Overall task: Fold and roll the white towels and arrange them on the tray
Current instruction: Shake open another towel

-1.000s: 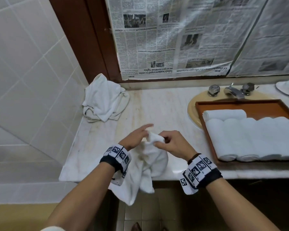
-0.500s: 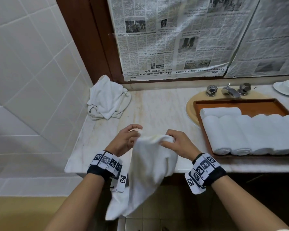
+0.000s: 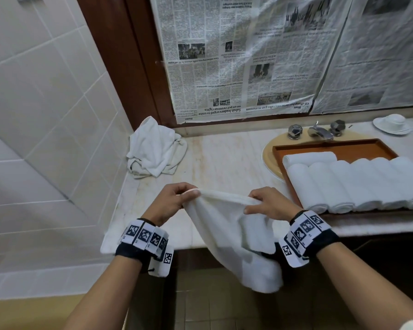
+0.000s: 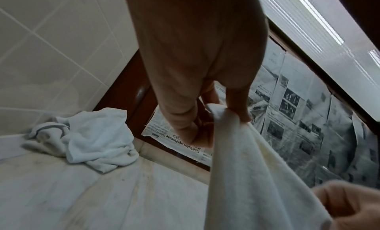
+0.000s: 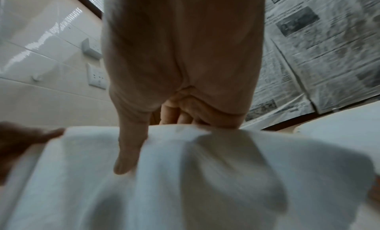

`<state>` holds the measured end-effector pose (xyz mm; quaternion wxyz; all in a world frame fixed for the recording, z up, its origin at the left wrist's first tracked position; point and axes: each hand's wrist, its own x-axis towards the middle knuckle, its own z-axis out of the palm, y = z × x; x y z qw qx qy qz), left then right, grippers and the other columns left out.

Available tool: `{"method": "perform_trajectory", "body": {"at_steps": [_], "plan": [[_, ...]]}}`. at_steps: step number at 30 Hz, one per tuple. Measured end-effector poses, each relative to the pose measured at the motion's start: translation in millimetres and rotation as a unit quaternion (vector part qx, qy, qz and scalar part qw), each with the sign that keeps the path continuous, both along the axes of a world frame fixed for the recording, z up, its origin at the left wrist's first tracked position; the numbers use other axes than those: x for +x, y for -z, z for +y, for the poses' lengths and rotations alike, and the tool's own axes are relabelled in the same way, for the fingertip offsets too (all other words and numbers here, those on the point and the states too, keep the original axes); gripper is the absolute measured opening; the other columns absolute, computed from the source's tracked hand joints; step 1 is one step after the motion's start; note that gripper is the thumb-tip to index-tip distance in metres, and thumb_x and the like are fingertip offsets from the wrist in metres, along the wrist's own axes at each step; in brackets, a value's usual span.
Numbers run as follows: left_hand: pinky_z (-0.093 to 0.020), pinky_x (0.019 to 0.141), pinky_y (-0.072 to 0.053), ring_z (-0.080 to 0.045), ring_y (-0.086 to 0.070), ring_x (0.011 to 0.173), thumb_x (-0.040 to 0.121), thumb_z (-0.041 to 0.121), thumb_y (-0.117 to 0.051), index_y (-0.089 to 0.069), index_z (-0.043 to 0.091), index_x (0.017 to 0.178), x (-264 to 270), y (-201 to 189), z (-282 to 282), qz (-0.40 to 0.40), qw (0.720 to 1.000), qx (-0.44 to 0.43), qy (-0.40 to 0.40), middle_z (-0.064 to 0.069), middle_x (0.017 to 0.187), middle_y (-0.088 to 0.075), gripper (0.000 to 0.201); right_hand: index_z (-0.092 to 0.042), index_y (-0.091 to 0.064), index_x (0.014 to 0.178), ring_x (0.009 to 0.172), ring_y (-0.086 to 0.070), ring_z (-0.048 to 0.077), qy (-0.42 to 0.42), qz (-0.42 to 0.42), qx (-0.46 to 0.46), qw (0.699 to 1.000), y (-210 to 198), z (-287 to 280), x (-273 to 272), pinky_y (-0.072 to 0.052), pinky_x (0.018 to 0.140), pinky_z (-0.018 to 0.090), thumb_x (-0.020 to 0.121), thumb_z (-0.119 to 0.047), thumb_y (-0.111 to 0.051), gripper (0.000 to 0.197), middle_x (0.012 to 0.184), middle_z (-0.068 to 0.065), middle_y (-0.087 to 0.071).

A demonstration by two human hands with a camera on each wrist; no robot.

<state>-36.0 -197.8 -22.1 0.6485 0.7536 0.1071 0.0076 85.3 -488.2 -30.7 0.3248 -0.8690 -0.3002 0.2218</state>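
Note:
A white towel (image 3: 234, 236) hangs in the air over the counter's front edge, stretched between my two hands. My left hand (image 3: 177, 198) pinches its upper left corner (image 4: 222, 114) between thumb and fingers. My right hand (image 3: 267, 202) grips the upper edge further right, thumb lying over the cloth (image 5: 185, 176). A brown wooden tray (image 3: 339, 146) over the sink holds several rolled white towels (image 3: 358, 184) in a row, with one more roll (image 3: 310, 158) lying crosswise behind them.
A crumpled pile of white towels (image 3: 155, 148) lies in the counter's back left corner. Taps (image 3: 317, 131) and a white dish (image 3: 391, 123) stand behind the tray. Newspaper (image 3: 248, 55) covers the wall behind. A tiled wall (image 3: 41, 103) closes off the left.
The bunched towel has been lifted off the counter and spread out. My hands have moved apart along its upper edge, so it now hangs open between them.

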Motion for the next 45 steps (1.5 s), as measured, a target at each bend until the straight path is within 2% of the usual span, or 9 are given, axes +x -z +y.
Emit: {"method": "perform_trajectory", "body": {"at_steps": [6, 10, 14, 19, 27, 31, 38, 41, 45], "plan": [[-0.028, 0.079, -0.05, -0.01, -0.066, 0.086, 0.08, 0.044, -0.077, -0.075, 0.024, 0.082, 6, -2, 21, -0.049, 0.982, 0.173, -0.053, 0.009, 0.087, -0.074, 0.02, -0.018, -0.055, 0.058, 0.051, -0.039, 0.003, 0.019, -0.013, -0.01, 1.0, -1, -30, 15, -0.03, 0.057, 0.028, 0.082, -0.035, -0.077, 0.038, 0.052, -0.013, -0.044], [-0.027, 0.082, -0.051, -0.008, -0.067, 0.091, 0.08, 0.046, -0.075, -0.076, 0.026, 0.082, 9, -2, 33, -0.048, 0.966, 0.238, -0.088, 0.013, 0.087, -0.075, 0.02, -0.01, -0.072, 0.078, 0.06, -0.05, 0.004, 0.033, -0.03, -0.021, 0.999, -11, -40, 20, -0.035, 0.057, 0.018, 0.084, -0.03, -0.076, 0.021, 0.065, -0.006, -0.06], [-0.011, 0.066, -0.04, -0.004, -0.063, 0.08, 0.084, 0.039, -0.077, -0.074, 0.024, 0.077, 10, -7, 34, -0.036, 0.944, 0.312, -0.105, 0.011, 0.078, -0.071, 0.017, -0.011, -0.075, 0.092, 0.079, -0.063, 0.01, 0.041, -0.018, -0.011, 0.999, -13, -43, 24, -0.045, 0.068, 0.019, 0.084, -0.023, -0.077, 0.014, 0.084, -0.003, -0.071], [-0.031, 0.066, -0.042, -0.018, -0.058, 0.073, 0.085, 0.047, -0.073, -0.068, 0.016, 0.071, 9, -6, 49, 0.018, 0.909, 0.408, -0.086, -0.004, 0.071, -0.065, 0.035, -0.01, -0.073, 0.092, 0.068, -0.058, 0.011, 0.036, -0.037, -0.042, 0.998, -16, -39, 35, -0.046, 0.063, 0.023, 0.087, -0.021, -0.073, 0.012, 0.079, 0.0, -0.067], [-0.029, 0.049, -0.055, -0.021, -0.072, 0.067, 0.097, 0.025, -0.063, -0.062, 0.007, 0.089, 15, -8, 40, 0.066, 0.967, 0.235, -0.068, -0.017, 0.082, -0.067, 0.019, -0.014, -0.072, 0.092, 0.074, -0.057, 0.008, 0.078, -0.105, -0.036, 0.991, -20, -36, 60, -0.037, 0.061, 0.018, 0.091, -0.029, -0.069, 0.016, 0.079, -0.004, -0.063], [-0.03, 0.057, -0.06, -0.022, -0.071, 0.07, 0.099, 0.009, -0.057, -0.062, 0.005, 0.091, 22, -1, 37, 0.058, 0.972, 0.216, -0.072, -0.027, 0.085, -0.067, 0.01, -0.014, -0.071, 0.091, 0.068, -0.063, 0.014, 0.084, -0.094, -0.031, 0.992, -20, -37, 73, -0.049, 0.064, 0.025, 0.091, -0.029, -0.068, 0.015, 0.079, 0.0, -0.065], [-0.035, 0.065, -0.063, -0.026, -0.071, 0.071, 0.096, 0.006, -0.062, -0.069, 0.003, 0.092, 43, -2, 47, 0.025, 0.972, 0.207, -0.105, -0.014, 0.077, -0.069, 0.009, -0.017, -0.064, 0.08, 0.046, -0.059, 0.009, 0.105, -0.082, 0.011, 0.991, -23, -29, 94, -0.043, 0.049, 0.015, 0.094, -0.017, -0.063, 0.014, 0.06, 0.008, -0.068], [-0.032, 0.065, -0.062, -0.021, -0.074, 0.07, 0.095, 0.009, -0.063, -0.069, 0.007, 0.09, 61, 0, 55, 0.013, 0.967, 0.222, -0.122, -0.014, 0.079, -0.071, 0.008, -0.014, -0.067, 0.081, 0.053, -0.064, 0.011, 0.125, -0.083, 0.033, 0.988, -21, -20, 108, -0.044, 0.056, 0.009, 0.092, -0.01, -0.063, 0.012, 0.063, 0.008, -0.069], [-0.03, 0.067, -0.062, -0.017, -0.074, 0.069, 0.094, 0.011, -0.065, -0.069, 0.009, 0.087, 89, 7, 71, 0.005, 0.964, 0.232, -0.131, -0.011, 0.076, -0.072, 0.008, -0.011, -0.069, 0.083, 0.065, -0.066, 0.016, 0.171, -0.102, 0.037, 0.979, -15, -3, 133, -0.047, 0.065, 0.026, 0.091, -0.012, -0.062, 0.011, 0.065, 0.004, -0.069]]}}
